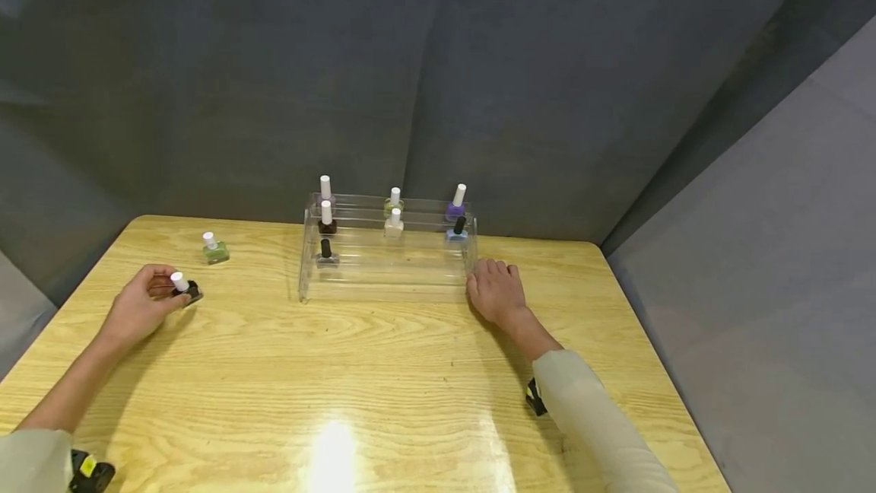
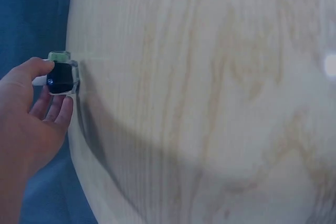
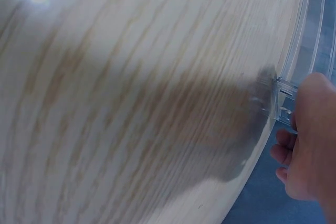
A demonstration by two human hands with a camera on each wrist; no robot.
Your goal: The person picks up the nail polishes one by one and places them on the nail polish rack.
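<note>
In the head view my left hand (image 1: 140, 305) pinches a dark nail polish bottle (image 1: 194, 293) with a white cap, at the left of the table. The left wrist view shows the thumb on one side of the dark bottle (image 2: 61, 78) and fingers on the other. Just behind it stands a green nail polish bottle (image 1: 216, 252), also white-capped. My right hand (image 1: 498, 294) holds the right end of a clear tiered display rack (image 1: 390, 291). In the right wrist view its fingers (image 3: 283, 153) are curled by the rack's corner (image 3: 283, 100).
Several nail polish bottles stand on the rack, among them a purple one (image 1: 455, 211), a light blue one (image 1: 456, 235), a cream one (image 1: 393, 229) and a black-capped one (image 1: 327, 259) at the left. A dark curtain (image 1: 411, 82) hangs behind the wooden table (image 1: 383, 371).
</note>
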